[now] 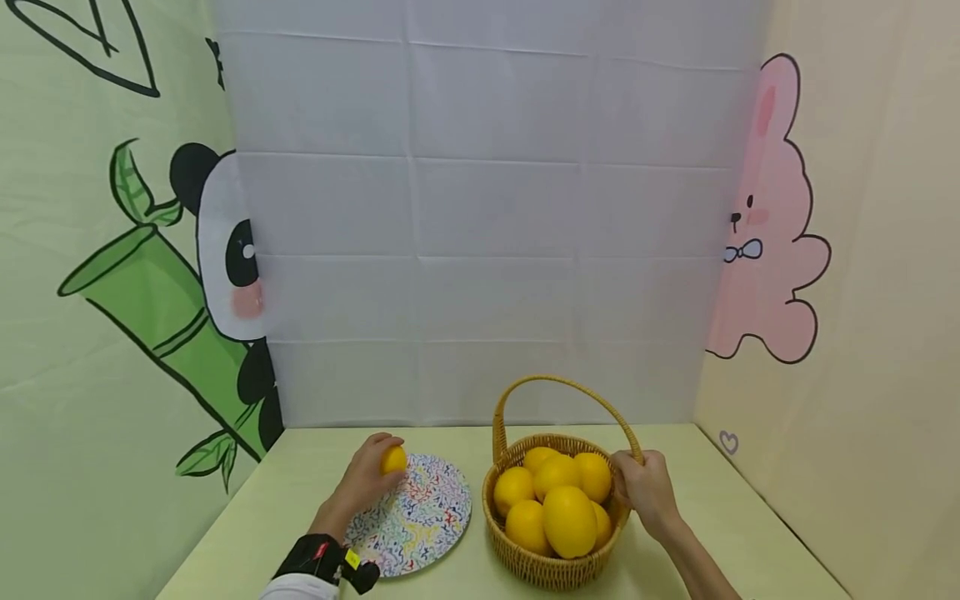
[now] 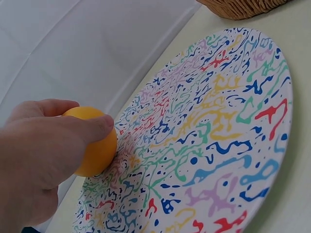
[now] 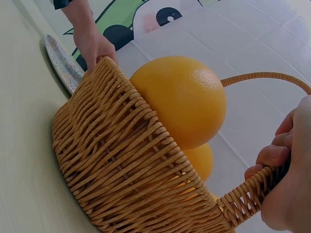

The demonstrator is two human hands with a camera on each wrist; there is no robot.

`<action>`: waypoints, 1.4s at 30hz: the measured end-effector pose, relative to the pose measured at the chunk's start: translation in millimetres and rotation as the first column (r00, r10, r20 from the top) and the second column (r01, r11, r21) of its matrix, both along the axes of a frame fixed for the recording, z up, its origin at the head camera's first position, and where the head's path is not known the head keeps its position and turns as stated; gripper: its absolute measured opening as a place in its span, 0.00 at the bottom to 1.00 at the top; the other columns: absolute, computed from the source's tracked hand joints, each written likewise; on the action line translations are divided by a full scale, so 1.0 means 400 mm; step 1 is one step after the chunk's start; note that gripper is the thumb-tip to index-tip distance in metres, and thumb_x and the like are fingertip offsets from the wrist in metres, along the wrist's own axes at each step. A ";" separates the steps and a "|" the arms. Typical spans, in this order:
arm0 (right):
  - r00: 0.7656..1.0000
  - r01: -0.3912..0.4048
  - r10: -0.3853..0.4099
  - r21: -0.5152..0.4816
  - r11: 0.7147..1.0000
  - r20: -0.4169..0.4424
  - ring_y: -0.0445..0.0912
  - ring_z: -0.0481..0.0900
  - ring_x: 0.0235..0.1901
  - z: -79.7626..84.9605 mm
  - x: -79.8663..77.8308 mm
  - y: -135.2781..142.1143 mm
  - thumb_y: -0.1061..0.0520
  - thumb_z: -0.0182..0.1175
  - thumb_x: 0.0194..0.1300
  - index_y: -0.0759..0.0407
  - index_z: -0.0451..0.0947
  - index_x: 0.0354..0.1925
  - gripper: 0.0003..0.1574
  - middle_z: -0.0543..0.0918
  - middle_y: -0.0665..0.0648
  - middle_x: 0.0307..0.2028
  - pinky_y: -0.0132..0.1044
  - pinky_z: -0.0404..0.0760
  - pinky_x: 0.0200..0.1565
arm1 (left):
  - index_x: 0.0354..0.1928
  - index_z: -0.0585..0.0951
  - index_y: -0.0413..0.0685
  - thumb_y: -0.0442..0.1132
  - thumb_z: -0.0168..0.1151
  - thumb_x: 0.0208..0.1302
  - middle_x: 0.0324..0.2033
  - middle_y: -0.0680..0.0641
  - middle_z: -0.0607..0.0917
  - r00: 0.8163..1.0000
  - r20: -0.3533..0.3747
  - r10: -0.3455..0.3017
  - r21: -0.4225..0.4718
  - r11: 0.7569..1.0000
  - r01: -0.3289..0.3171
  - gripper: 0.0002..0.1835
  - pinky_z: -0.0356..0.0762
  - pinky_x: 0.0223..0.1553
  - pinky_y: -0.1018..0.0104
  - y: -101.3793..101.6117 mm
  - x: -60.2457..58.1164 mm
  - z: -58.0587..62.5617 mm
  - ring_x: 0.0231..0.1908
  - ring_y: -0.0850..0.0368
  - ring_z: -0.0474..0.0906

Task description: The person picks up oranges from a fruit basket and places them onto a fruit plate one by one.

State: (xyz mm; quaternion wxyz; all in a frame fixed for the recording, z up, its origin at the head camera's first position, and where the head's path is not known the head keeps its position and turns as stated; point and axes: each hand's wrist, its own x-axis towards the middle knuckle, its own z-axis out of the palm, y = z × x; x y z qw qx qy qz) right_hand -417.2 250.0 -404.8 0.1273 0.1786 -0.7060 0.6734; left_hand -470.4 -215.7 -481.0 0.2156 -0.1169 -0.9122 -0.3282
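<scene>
My left hand (image 1: 372,473) pinches an orange (image 2: 97,145) between thumb and fingers. The fruit is over the far left part of a round, flat plate (image 2: 194,155) with multicoloured squiggles on white; whether it touches the plate I cannot tell. To the right of the plate stands a woven wicker basket (image 1: 551,575) holding several more oranges (image 1: 567,521), heaped up to its rim. My right hand (image 1: 651,492) grips the right lower end of the basket's arched handle (image 3: 243,196), fingers curled round it. The handle rises above the fruit.
Everything stands on a pale yellow table (image 1: 247,517). A grey-white sheet (image 1: 487,208) hangs behind it. Side walls carry a panda drawing (image 1: 225,250) at left and a pink rabbit (image 1: 772,275) at right. A narrow gap separates plate and basket.
</scene>
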 end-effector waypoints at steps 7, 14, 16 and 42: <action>1.000 0.007 -0.007 0.006 1.000 0.010 0.40 0.54 0.07 -0.001 0.001 0.000 0.69 0.50 0.73 0.81 0.53 0.16 0.30 0.58 0.46 0.07 0.29 0.55 0.09 | 0.64 0.79 0.36 0.32 0.75 0.59 0.65 0.32 0.73 1.000 0.013 -0.019 -0.021 1.000 0.019 0.30 0.79 0.55 0.40 0.001 -0.002 0.006 0.56 0.36 0.74; 0.999 0.028 -0.028 0.012 1.000 0.017 0.40 0.54 0.07 0.003 0.001 0.000 0.69 0.50 0.73 0.82 0.53 0.16 0.30 0.58 0.45 0.06 0.28 0.55 0.10 | 0.66 0.78 0.37 0.33 0.75 0.60 0.69 0.31 0.70 0.999 0.027 -0.032 -0.061 0.998 0.033 0.31 0.77 0.57 0.40 0.004 -0.012 0.015 0.59 0.35 0.73; 0.999 0.030 -0.030 0.012 0.999 0.019 0.40 0.54 0.07 0.003 0.000 0.000 0.69 0.50 0.73 0.82 0.53 0.16 0.30 0.58 0.45 0.06 0.28 0.55 0.10 | 0.67 0.78 0.38 0.34 0.75 0.61 0.70 0.31 0.68 0.999 0.043 -0.031 -0.074 0.997 0.034 0.32 0.77 0.58 0.40 0.005 -0.012 0.018 0.61 0.34 0.71; 1.000 0.005 -0.005 0.011 1.000 -0.001 0.40 0.55 0.07 -0.004 -0.005 0.002 0.69 0.50 0.73 0.80 0.54 0.15 0.31 0.58 0.46 0.07 0.29 0.55 0.10 | 0.74 0.73 0.47 0.46 0.72 0.62 0.76 0.35 0.60 0.989 0.144 -0.041 -0.122 0.991 0.059 0.38 0.64 0.63 0.29 0.037 -0.008 0.026 0.71 0.31 0.56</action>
